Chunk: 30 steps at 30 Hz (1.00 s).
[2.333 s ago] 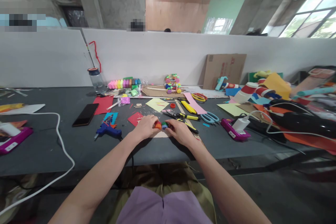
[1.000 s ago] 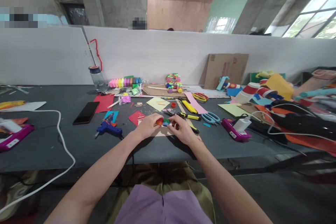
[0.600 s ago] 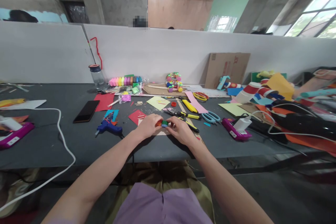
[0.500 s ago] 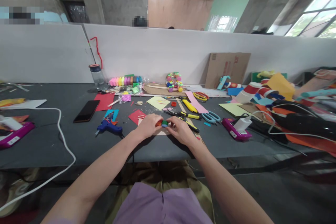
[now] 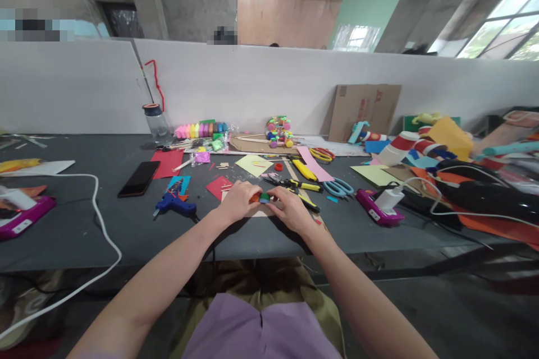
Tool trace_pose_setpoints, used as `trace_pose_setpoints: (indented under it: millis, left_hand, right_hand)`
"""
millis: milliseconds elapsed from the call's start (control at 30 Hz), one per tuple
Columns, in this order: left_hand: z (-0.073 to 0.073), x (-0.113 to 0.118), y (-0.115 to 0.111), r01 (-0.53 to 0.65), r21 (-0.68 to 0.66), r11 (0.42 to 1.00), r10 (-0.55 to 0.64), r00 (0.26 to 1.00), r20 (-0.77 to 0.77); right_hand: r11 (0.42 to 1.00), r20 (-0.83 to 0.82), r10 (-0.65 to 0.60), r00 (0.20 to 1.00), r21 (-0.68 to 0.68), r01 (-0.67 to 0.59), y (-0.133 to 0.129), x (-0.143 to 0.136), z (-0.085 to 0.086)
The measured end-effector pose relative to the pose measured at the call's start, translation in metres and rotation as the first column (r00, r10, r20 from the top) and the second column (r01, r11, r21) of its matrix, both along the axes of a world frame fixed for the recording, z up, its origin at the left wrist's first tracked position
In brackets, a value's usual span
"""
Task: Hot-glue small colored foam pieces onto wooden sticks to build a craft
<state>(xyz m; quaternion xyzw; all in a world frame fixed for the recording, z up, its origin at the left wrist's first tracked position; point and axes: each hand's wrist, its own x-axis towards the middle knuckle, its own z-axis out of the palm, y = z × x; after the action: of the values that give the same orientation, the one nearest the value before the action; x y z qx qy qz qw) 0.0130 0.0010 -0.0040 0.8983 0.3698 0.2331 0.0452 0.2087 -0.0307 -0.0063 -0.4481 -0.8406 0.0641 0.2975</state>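
Note:
Both hands meet over the pale board near the table's front edge. A small orange, green and blue piece is between them. My left hand is closed on its orange end, with the fingertips partly hidden. From the other side my right hand pinches the green and blue end. Red paper with small sticks lies beside my left hand. Just beyond my right hand are yellow-and-black pliers, and a red ring lies farther back.
To the left are a blue glue gun, a phone and a white cable. Blue-handled scissors and a purple power strip are at the right. A bottle and a colourful model stand at the back.

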Motion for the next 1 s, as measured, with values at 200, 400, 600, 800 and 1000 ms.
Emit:
trace_pose_setpoints:
  millis: [200,400,600,800,1000]
  left_hand:
    - [-0.0004,0.001,0.0004,0.014,-0.016,1.0,-0.014,1.0,0.002]
    - [-0.0024,0.002,0.0012,0.028,0.011,1.0,-0.028,1.0,0.005]
    - [-0.0064,0.002,0.0034,0.062,0.049,0.997,-0.062,0.998,0.015]
    - [-0.005,0.0026,0.0029,0.065,0.034,0.997,-0.066,0.998,0.008]
    - [-0.0015,0.0031,0.0002,0.049,0.067,0.997,-0.051,0.998,0.032]
  right_hand:
    - [1.0,-0.004,0.008,1.0,0.011,-0.008,0.0002,-0.0002,-0.0011]
    - [1.0,0.009,0.015,1.0,0.014,-0.015,-0.0002,0.0,-0.0011]
    - [0.999,0.019,0.026,0.999,0.029,-0.027,-0.0004,-0.0003,-0.0011]
    - [0.999,0.021,0.017,1.0,0.028,-0.018,-0.0007,-0.0008,-0.0007]
    - [0.999,-0.007,-0.015,1.0,0.035,0.015,-0.0018,-0.0002,0.0004]
